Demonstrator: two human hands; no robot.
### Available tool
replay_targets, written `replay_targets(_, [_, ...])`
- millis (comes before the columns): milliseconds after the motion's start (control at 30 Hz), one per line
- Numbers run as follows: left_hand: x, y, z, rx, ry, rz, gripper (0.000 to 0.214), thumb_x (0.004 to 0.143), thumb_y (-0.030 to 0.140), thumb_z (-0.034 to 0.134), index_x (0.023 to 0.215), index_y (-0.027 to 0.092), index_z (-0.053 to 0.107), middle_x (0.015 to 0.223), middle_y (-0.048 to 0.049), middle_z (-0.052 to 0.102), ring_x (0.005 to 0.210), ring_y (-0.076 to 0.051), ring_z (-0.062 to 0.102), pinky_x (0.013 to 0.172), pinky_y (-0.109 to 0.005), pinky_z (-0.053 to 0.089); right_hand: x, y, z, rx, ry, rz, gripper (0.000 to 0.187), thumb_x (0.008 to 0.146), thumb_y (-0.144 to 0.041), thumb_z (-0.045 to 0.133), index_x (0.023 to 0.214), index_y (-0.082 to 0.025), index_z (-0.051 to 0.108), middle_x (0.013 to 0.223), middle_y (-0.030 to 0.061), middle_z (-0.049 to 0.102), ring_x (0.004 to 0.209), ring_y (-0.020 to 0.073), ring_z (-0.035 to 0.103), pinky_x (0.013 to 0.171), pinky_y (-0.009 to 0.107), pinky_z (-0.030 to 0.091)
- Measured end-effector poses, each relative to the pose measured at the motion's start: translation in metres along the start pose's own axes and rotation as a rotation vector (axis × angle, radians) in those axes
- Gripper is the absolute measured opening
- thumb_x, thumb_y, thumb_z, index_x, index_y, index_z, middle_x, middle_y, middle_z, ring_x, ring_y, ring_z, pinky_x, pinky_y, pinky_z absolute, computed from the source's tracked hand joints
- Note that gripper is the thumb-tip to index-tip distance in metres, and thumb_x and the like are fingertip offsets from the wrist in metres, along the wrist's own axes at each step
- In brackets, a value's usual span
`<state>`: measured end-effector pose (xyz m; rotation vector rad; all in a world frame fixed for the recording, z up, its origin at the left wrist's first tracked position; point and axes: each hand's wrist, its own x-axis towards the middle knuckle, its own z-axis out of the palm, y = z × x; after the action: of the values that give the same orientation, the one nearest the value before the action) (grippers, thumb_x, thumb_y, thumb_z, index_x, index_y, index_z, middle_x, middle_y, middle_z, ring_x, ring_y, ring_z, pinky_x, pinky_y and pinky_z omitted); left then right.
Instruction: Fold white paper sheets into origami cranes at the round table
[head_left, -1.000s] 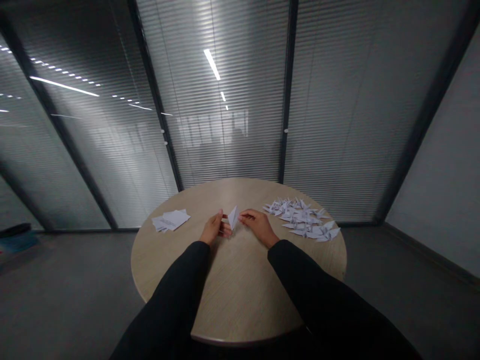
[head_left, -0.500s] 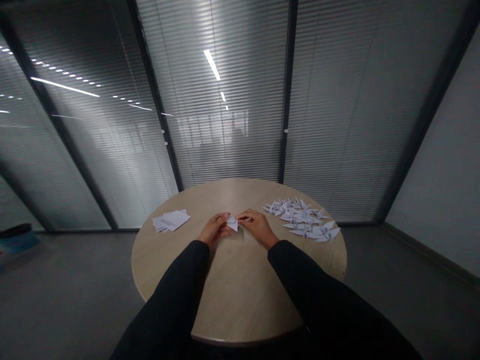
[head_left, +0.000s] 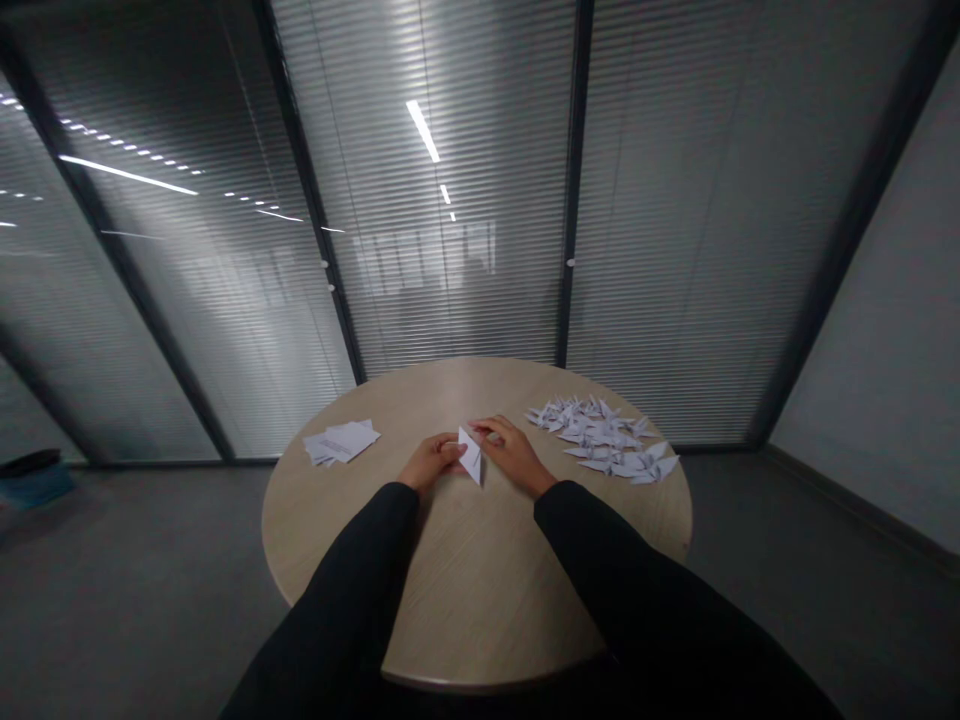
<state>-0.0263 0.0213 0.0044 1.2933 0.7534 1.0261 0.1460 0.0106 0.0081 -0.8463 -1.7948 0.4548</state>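
A small white sheet of folded paper [head_left: 471, 458] is held over the middle of the round table, its long pointed shape tilted with one tip toward me. My left hand [head_left: 433, 460] pinches its left edge between thumb and fingers. At the upper right edge of the paper is my right hand [head_left: 511, 452], thumb and fingertips drawn together at its top corner. Whether those fingertips grip the paper or only touch it is too small to make out.
The round wooden table [head_left: 495, 600] carries a loose stack of white paper sheets [head_left: 343, 441] on the left. Several folded paper cranes [head_left: 611, 438] are heaped on the right. A blue bin [head_left: 36, 478] stands on the floor at far left. Glass partitions with blinds [head_left: 457, 300] rise behind the table.
The folded paper has turned and now shows a larger, longer triangular face pointing toward me. Both hands stay in nearly the same place, with the right fingers shifted to the paper's upper corner.
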Motion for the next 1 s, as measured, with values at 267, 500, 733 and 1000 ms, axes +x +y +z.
replay_targets(267, [0.001, -0.005, 0.000, 0.049, -0.035, -0.019, 0.045, 0.058, 0.033, 0.077, 0.094, 0.010, 0.063, 0.071, -0.0046, 0.065, 0.064, -0.014, 0.061, 0.068, -0.030, 0.050, -0.003, 0.003, 0.002, -0.052, -0.172, -0.054, 0.046, 0.078, -0.023, 0.058, 0.123, -0.022, 0.050, 0.113, 0.0087, 0.048, 0.109, 0.0191, 0.046, 0.092, 0.036, 0.041])
replay_targets(500, [-0.002, 0.000, 0.006, -0.049, 0.024, -0.040, 0.038, 0.067, 0.039, 0.070, 0.089, 0.010, 0.062, 0.072, -0.0066, 0.065, 0.063, -0.014, 0.062, 0.065, -0.028, 0.051, -0.003, 0.003, 0.001, -0.030, -0.125, -0.061, 0.050, 0.074, -0.015, 0.061, 0.122, -0.025, 0.052, 0.117, 0.0074, 0.046, 0.114, 0.0189, 0.043, 0.099, 0.038, 0.036])
replay_targets(733, [-0.005, 0.006, 0.011, -0.126, 0.084, -0.091, 0.025, 0.078, 0.033, 0.060, 0.083, 0.009, 0.060, 0.068, -0.0089, 0.066, 0.059, -0.015, 0.063, 0.059, -0.027, 0.052, -0.001, 0.002, 0.000, 0.000, -0.068, -0.107, 0.042, 0.073, -0.015, 0.063, 0.113, -0.026, 0.059, 0.117, 0.0067, 0.049, 0.114, 0.0185, 0.045, 0.100, 0.037, 0.036])
replay_targets(1000, [0.002, -0.009, 0.001, -0.033, 0.064, -0.099, 0.018, 0.066, 0.018, 0.069, 0.078, 0.011, 0.058, 0.064, -0.0041, 0.063, 0.057, -0.014, 0.062, 0.059, -0.027, 0.052, -0.001, -0.003, -0.001, 0.046, -0.069, -0.115, 0.022, 0.074, -0.022, 0.065, 0.096, -0.021, 0.068, 0.111, 0.0076, 0.056, 0.106, 0.0182, 0.052, 0.093, 0.034, 0.041])
